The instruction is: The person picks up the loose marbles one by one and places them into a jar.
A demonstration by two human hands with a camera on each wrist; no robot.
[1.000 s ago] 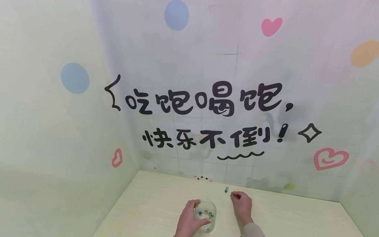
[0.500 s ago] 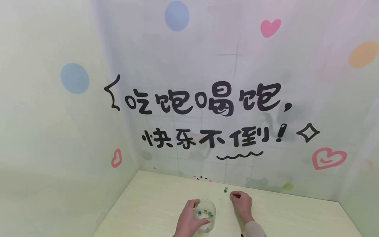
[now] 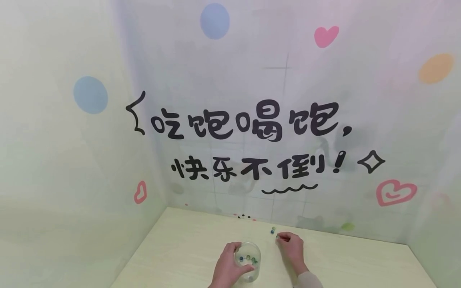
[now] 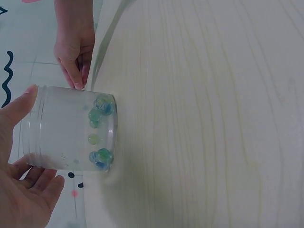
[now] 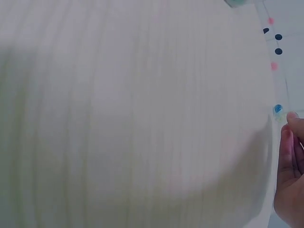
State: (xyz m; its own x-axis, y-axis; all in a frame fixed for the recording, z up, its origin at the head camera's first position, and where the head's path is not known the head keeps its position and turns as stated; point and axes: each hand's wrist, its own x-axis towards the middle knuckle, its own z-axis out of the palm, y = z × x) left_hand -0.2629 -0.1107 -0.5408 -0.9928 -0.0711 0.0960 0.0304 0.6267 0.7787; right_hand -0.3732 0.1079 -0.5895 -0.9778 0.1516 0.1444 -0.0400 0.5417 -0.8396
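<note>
My left hand (image 3: 227,267) grips a clear jar (image 3: 247,250) from its left side, with thumb and fingers spread round it. Several blue and green glass marbles (image 4: 100,114) lie at the bottom of the jar in the left wrist view. To the right of the jar, my right hand (image 3: 293,249) pinches a small greenish marble (image 3: 277,237) between thumb and finger, close to the tabletop. Just beyond those fingertips, two marbles (image 3: 273,230) sit together on the table. In the right wrist view a blue marble (image 5: 278,109) shows near the thumb tip.
The pale wood-grain table (image 3: 180,240) meets a printed backdrop (image 3: 230,80) at its back edge, close behind the loose marbles. A plain side wall (image 3: 54,160) stands at the left, another at the right.
The whole head view has shifted slightly leftward. The left hand keeps its hold on the jar, and the right hand stays at the marble with little visible movement.
</note>
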